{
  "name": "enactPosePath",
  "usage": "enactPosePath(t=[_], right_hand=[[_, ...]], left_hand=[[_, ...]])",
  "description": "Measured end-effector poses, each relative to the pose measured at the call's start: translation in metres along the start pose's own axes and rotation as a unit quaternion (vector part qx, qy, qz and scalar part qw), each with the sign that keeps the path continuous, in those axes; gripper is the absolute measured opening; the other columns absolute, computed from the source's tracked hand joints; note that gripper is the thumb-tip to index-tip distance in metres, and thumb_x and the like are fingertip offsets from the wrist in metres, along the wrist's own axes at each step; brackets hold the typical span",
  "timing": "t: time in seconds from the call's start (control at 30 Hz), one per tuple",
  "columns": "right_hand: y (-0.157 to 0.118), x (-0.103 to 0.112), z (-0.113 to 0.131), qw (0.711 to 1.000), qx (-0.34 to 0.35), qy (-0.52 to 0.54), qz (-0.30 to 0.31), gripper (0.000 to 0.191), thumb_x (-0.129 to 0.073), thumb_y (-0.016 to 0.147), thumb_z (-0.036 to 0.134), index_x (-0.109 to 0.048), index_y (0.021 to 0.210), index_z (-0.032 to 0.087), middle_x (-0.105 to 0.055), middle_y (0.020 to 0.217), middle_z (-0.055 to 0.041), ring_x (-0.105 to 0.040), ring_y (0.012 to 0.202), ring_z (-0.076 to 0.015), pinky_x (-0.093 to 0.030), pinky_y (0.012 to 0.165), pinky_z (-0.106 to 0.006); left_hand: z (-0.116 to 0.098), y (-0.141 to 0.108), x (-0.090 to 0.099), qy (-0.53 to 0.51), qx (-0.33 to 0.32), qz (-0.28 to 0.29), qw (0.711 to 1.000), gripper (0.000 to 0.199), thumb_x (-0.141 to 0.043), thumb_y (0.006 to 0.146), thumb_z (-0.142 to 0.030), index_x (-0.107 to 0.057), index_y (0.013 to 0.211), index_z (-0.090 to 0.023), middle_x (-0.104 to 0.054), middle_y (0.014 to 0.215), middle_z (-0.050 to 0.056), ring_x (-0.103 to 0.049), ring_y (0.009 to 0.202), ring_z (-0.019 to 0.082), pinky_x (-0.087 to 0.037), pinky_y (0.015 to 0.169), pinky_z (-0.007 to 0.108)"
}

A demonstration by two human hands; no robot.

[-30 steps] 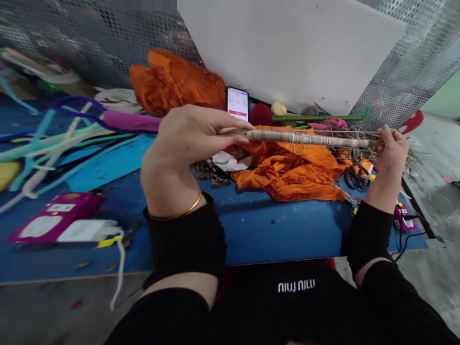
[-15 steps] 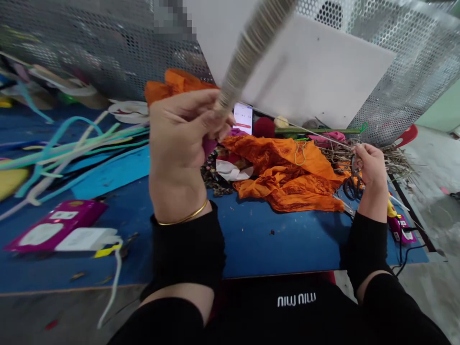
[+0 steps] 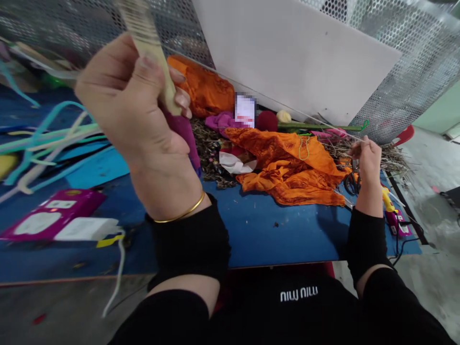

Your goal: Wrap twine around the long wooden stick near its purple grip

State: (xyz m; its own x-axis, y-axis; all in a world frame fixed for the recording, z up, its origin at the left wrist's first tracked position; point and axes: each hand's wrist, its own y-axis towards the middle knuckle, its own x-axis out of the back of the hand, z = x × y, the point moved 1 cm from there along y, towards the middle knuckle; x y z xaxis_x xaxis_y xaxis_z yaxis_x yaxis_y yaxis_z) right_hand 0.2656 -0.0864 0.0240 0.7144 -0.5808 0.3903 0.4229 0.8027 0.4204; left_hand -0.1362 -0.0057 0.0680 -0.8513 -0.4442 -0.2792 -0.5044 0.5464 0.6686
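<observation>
My left hand (image 3: 143, 105) is raised at the upper left, its fingers wrapped round a pale stick (image 3: 153, 50) whose upper part is wound with string. A thin string (image 3: 273, 97) runs taut from the stick down to the right. At its other end my right hand (image 3: 368, 155) pinches the string, with black-handled scissors (image 3: 352, 181) hanging at its fingers. Crumpled orange cloth (image 3: 287, 167) lies on the blue table (image 3: 258, 235) between my hands, beside a white scrap (image 3: 237, 163).
A white board (image 3: 298, 57) leans on perforated metal. Coloured strips (image 3: 50, 143) and a purple power strip (image 3: 53, 213) lie left. Behind the cloth are a lit phone (image 3: 245, 110) and dark red ball (image 3: 268, 121). Dry twigs (image 3: 391, 158) and a yellow glue gun (image 3: 388, 199) are right.
My left hand has moved left and up with the wound stick, which now tilts the other way. More string stretches between my hands. My right hand has barely moved.
</observation>
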Motion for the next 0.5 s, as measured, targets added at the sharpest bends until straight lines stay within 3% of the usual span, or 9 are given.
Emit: enactPosePath(t=[0.07, 0.17, 0.27, 0.33, 0.37, 0.43, 0.5], right_hand=[[-0.016, -0.015, 0.017, 0.997, 0.027, 0.038, 0.057, 0.065, -0.046, 0.093, 0.082, -0.056, 0.07, 0.022, -0.06, 0.069, -0.0019, -0.057, 0.063, -0.0145, -0.045, 0.063, -0.028], [-0.062, -0.054, 0.053, 0.957, 0.188, -0.014, 0.219, 0.062, -0.039, 0.102, 0.071, -0.061, 0.074, 0.021, -0.066, 0.077, -0.0038, -0.061, 0.073, -0.0147, -0.049, 0.074, -0.03], [-0.119, -0.094, 0.086, 0.855, 0.385, -0.083, 0.336, 0.05, -0.034, 0.11, 0.052, -0.064, 0.085, 0.021, -0.07, 0.094, -0.0089, -0.063, 0.088, -0.0179, -0.053, 0.082, -0.033], [-0.145, -0.108, 0.099, 0.794, 0.482, -0.095, 0.358, 0.039, -0.043, 0.109, 0.047, -0.065, 0.089, 0.021, -0.072, 0.103, -0.01, -0.066, 0.102, -0.0205, -0.055, 0.093, -0.035], [-0.151, -0.11, 0.101, 0.781, 0.509, -0.093, 0.35, 0.035, -0.046, 0.108, 0.046, -0.066, 0.091, 0.021, -0.072, 0.105, -0.0102, -0.066, 0.109, -0.0215, -0.056, 0.097, -0.036], [-0.149, -0.104, 0.102, 0.794, 0.517, -0.09, 0.305, 0.031, -0.047, 0.108, 0.041, -0.066, 0.094, 0.021, -0.072, 0.105, -0.0102, -0.067, 0.117, -0.0225, -0.056, 0.102, -0.037], [-0.13, -0.089, 0.099, 0.842, 0.474, -0.082, 0.243, 0.032, -0.044, 0.109, 0.039, -0.066, 0.093, 0.022, -0.072, 0.105, -0.0096, -0.069, 0.118, -0.0224, -0.058, 0.102, -0.039]], left_hand=[[0.003, -0.001, 0.001, -0.017, -0.021, 0.016, 0.999, 0.071, -0.055, 0.08, -0.089, -0.069, 0.085, -0.019, -0.051, 0.067, -0.002, -0.038, 0.047, 0.004, -0.03, 0.042, 0.022], [0.002, -0.002, -0.001, -0.015, -0.051, 0.055, 0.997, 0.066, -0.058, 0.085, -0.083, -0.068, 0.091, -0.018, -0.048, 0.068, -0.004, -0.036, 0.049, 0.002, -0.034, 0.045, 0.02], [-0.004, -0.004, -0.006, -0.023, -0.047, 0.056, 0.997, 0.071, -0.052, 0.086, -0.087, -0.058, 0.078, -0.017, -0.045, 0.06, -0.006, -0.035, 0.045, 0.001, -0.031, 0.041, 0.016], [-0.008, -0.004, -0.008, -0.038, -0.036, 0.043, 0.998, 0.072, -0.053, 0.085, -0.087, -0.055, 0.074, -0.015, -0.046, 0.057, -0.006, -0.037, 0.044, 0.001, -0.029, 0.039, 0.017], [-0.008, -0.004, -0.009, -0.037, -0.029, 0.043, 0.998, 0.073, -0.054, 0.084, -0.088, -0.057, 0.075, -0.015, -0.048, 0.057, -0.006, -0.039, 0.044, 0.001, -0.029, 0.04, 0.018], [-0.007, -0.004, -0.008, -0.018, -0.014, 0.05, 0.999, 0.078, -0.053, 0.081, -0.091, -0.063, 0.083, -0.014, -0.053, 0.06, -0.006, -0.042, 0.045, 0.001, -0.033, 0.042, 0.02], [-0.004, -0.002, -0.006, 0.001, 0.002, 0.062, 0.998, 0.083, -0.052, 0.079, -0.094, -0.069, 0.095, -0.015, -0.059, 0.064, -0.006, -0.045, 0.048, 0.002, -0.038, 0.046, 0.023]])
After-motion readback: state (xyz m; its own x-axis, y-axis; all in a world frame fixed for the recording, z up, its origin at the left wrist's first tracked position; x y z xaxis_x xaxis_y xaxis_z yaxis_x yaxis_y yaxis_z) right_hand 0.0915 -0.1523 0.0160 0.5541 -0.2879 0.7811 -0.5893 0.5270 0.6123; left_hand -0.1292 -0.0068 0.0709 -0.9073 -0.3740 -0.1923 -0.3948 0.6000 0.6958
